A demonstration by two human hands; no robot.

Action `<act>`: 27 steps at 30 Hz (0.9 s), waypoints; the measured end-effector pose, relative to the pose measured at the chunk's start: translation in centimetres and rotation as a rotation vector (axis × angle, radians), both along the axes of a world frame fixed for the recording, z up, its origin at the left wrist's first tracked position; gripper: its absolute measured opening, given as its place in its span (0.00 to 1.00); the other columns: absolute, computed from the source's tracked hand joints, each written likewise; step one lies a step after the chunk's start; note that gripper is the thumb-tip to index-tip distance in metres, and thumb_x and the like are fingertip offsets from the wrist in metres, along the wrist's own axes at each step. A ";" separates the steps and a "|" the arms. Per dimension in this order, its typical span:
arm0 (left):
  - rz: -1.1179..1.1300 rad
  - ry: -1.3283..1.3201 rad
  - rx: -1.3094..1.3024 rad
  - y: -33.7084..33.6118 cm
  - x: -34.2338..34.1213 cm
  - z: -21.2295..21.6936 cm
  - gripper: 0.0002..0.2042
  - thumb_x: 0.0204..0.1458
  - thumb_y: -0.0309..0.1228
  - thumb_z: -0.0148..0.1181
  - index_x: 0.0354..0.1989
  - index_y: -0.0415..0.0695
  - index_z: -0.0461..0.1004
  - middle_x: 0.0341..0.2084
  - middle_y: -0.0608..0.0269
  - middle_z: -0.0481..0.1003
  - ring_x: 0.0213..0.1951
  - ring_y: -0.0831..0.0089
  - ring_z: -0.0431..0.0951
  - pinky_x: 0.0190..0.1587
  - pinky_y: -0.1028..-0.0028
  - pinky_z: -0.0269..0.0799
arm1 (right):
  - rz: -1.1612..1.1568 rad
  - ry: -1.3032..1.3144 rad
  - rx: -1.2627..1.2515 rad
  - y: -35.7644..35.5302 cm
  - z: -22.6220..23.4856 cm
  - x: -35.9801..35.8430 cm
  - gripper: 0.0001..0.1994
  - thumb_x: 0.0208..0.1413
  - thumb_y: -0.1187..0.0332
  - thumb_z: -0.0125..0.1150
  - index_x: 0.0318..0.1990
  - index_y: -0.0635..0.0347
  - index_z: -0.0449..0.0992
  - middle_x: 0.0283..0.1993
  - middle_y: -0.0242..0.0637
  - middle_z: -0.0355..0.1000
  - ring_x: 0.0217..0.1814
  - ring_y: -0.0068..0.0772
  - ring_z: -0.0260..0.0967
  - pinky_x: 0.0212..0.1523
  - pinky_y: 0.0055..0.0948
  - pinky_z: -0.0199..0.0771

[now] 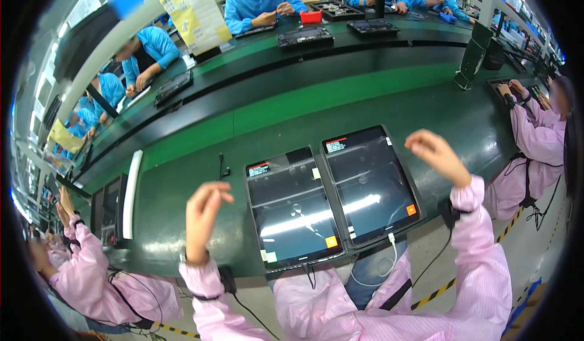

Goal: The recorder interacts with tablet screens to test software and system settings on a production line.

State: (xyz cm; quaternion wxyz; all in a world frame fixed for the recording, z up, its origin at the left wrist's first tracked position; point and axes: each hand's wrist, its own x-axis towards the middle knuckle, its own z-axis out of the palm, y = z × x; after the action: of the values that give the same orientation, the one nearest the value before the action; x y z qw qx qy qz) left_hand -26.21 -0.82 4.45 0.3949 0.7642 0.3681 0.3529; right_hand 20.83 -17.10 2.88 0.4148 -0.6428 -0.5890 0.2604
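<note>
Two black tablets lie side by side on the green bench in front of me, the left tablet (292,204) and the right tablet (368,186). Both screens are dark with small text at the top, an orange square near the lower right corner and bright light reflections. A white cable (393,251) runs from the lower edge of the right tablet; dark cords hang below the left one. My left hand (205,214) is raised beside the left tablet, fingers loosely bent, holding nothing. Off the right tablet's upper right edge hovers my right hand (437,153), empty, its fingers stretched out.
A short black connector cable (224,169) lies beyond my left hand. Further left are a white bar (132,194) and dark devices (109,210). Co-workers in pink sit on both sides; others in blue work across a black rail (255,91). A green-wrapped post (473,55) stands at right.
</note>
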 end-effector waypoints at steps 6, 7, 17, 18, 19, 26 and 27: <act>0.170 -0.106 -0.073 10.9 3.7 -3.7 0.13 0.59 0.37 0.47 0.38 0.40 0.75 0.26 0.63 0.78 0.30 0.77 0.77 0.32 0.78 0.69 | -0.118 0.615 0.291 9.6 -3.6 7.1 0.12 0.63 0.61 0.48 0.39 0.60 0.72 0.30 0.31 0.71 0.33 0.20 0.69 0.38 0.20 0.69; 0.187 -0.106 -0.137 11.6 4.0 -5.9 0.13 0.59 0.37 0.48 0.38 0.42 0.75 0.26 0.63 0.78 0.30 0.78 0.77 0.31 0.78 0.69 | -0.137 0.714 0.282 10.4 -6.5 7.9 0.12 0.62 0.60 0.49 0.36 0.59 0.72 0.29 0.30 0.70 0.32 0.20 0.69 0.36 0.19 0.68; 0.185 0.193 0.080 10.4 5.5 -8.7 0.11 0.56 0.32 0.54 0.32 0.36 0.76 0.23 0.65 0.76 0.28 0.81 0.72 0.33 0.78 0.67 | -0.305 0.003 0.201 12.3 -9.9 5.8 0.06 0.55 0.71 0.55 0.30 0.64 0.72 0.22 0.29 0.68 0.25 0.17 0.64 0.27 0.20 0.63; 0.178 0.203 0.097 10.3 5.5 -8.7 0.11 0.56 0.32 0.54 0.32 0.36 0.76 0.24 0.64 0.76 0.28 0.81 0.73 0.33 0.78 0.67 | -0.306 -0.033 0.207 12.1 -10.1 5.7 0.06 0.55 0.71 0.55 0.30 0.64 0.72 0.22 0.29 0.68 0.24 0.17 0.64 0.27 0.20 0.63; 0.172 0.212 0.114 10.4 5.5 -8.7 0.11 0.56 0.32 0.54 0.32 0.35 0.76 0.24 0.63 0.77 0.28 0.80 0.73 0.33 0.78 0.67 | -0.306 -0.069 0.214 11.9 -10.1 5.6 0.06 0.54 0.71 0.55 0.30 0.65 0.72 0.22 0.29 0.68 0.24 0.17 0.64 0.27 0.20 0.62; 0.175 0.198 0.095 10.3 5.3 -8.5 0.11 0.56 0.31 0.53 0.32 0.35 0.76 0.24 0.62 0.77 0.29 0.78 0.75 0.35 0.78 0.68 | -0.290 -0.073 0.199 11.7 -9.3 5.2 0.05 0.54 0.72 0.55 0.30 0.66 0.72 0.21 0.29 0.66 0.24 0.17 0.62 0.25 0.20 0.61; 0.173 0.196 0.098 10.3 5.4 -8.5 0.11 0.56 0.31 0.53 0.32 0.35 0.76 0.24 0.62 0.77 0.29 0.78 0.75 0.35 0.78 0.68 | -0.290 -0.073 0.198 11.6 -9.3 5.3 0.05 0.54 0.72 0.55 0.30 0.66 0.72 0.21 0.29 0.66 0.24 0.17 0.62 0.25 0.20 0.61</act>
State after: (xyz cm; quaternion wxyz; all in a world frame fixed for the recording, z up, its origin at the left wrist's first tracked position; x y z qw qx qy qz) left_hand -20.81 9.47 -4.08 0.2871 0.7789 0.4518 0.3268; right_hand 26.13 -5.47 -6.46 0.4877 -0.6861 -0.5275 0.1148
